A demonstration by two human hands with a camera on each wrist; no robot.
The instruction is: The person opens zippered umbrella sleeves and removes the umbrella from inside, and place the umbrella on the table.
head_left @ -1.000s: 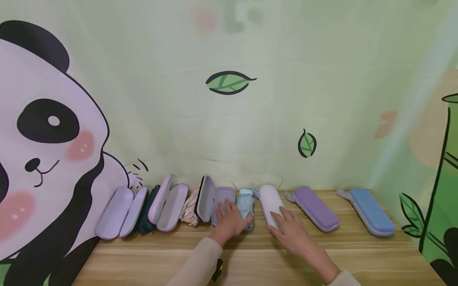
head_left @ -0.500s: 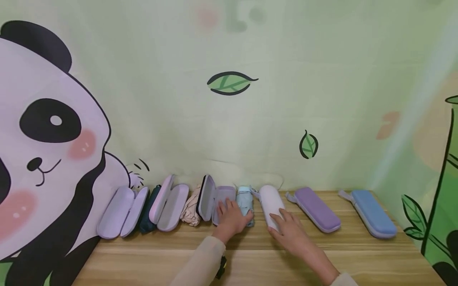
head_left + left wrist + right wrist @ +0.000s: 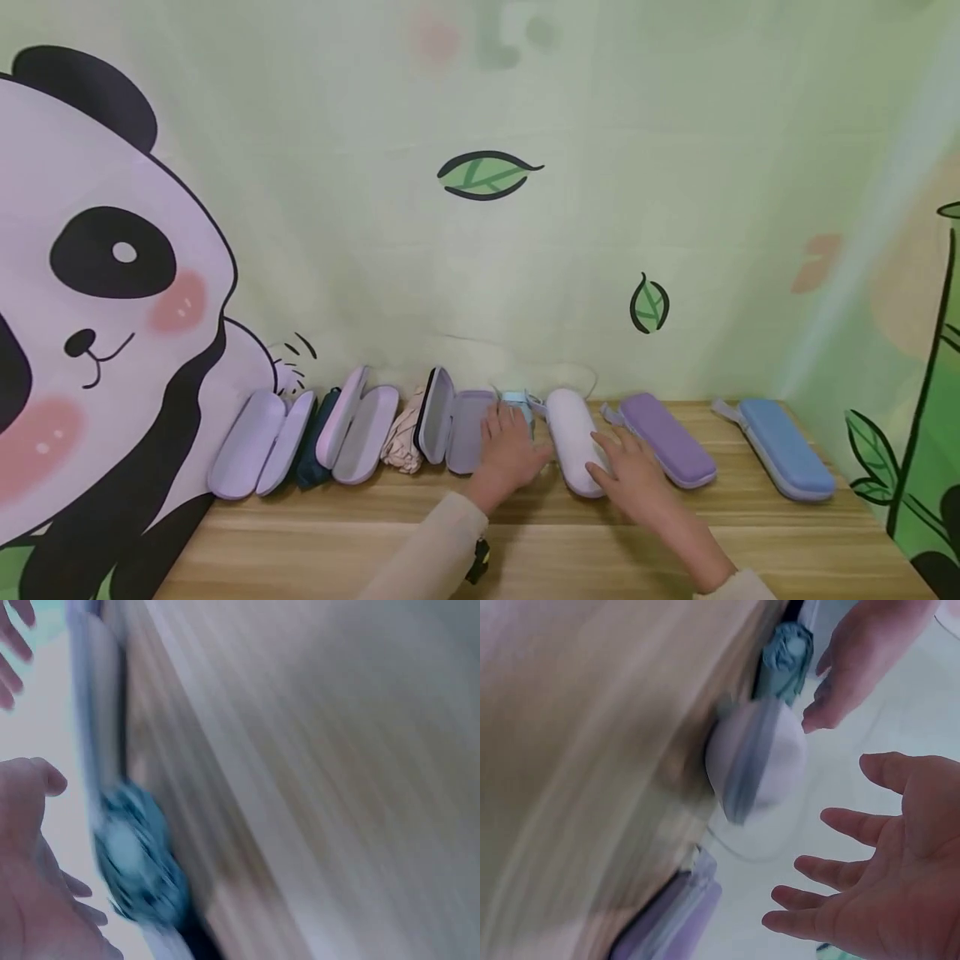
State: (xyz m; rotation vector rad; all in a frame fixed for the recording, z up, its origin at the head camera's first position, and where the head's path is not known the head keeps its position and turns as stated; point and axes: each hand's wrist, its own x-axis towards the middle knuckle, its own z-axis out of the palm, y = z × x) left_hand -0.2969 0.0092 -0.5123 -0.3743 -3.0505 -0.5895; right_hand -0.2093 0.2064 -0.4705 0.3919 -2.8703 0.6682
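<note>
My left hand (image 3: 510, 454) hovers over a folded light-blue umbrella (image 3: 516, 398), fingers extended, hiding most of it. The umbrella's gathered end (image 3: 142, 855) shows in the left wrist view, apart from the palm. A white zip case (image 3: 573, 442), closed, lies just right of the umbrella. Beside its right side is my right hand (image 3: 633, 475), fingers spread. In the right wrist view a gap separates those fingers from the rounded end of the white case (image 3: 757, 761). Left of my left hand, a grey-lined case (image 3: 471, 429) lies unfolded.
A closed purple case (image 3: 667, 437) and a closed blue case (image 3: 786, 448) lie to the right. Leftward are a patterned beige folded umbrella (image 3: 403, 442), an open pink case (image 3: 367, 433), a dark teal umbrella (image 3: 318, 450) and an open lilac case (image 3: 247, 446). A curtain hangs behind the table (image 3: 337, 533).
My left hand has shifted right, from the unfolded grey-lined case to over the light-blue umbrella. My right hand has slid right, off the white case's near end, uncovering more of it.
</note>
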